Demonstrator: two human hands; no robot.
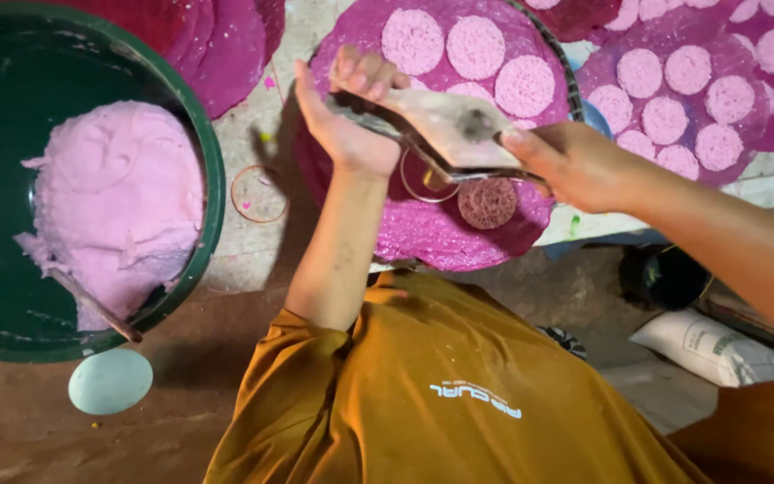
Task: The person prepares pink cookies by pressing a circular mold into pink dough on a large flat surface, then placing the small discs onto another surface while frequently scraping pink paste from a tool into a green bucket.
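My left hand [351,116] and my right hand [575,166] both grip a flat, pale paddle-like tool [450,125], one at each end. They hold it just above a round magenta tray [423,237]. Several pale pink round discs [477,47] lie on the tray's far part. A darker reddish disc [487,203] lies below the tool near my right hand. A thin metal ring [418,179] rests on the tray under the tool, partly hidden by it.
A big green basin [212,170] at the left holds a mound of pink dough [118,202] and a stick [96,309]. A pale oval object [110,381] and a second ring [259,194] lie nearby. More trays of pink discs [700,99] are at the right; a white sack [718,348] below them.
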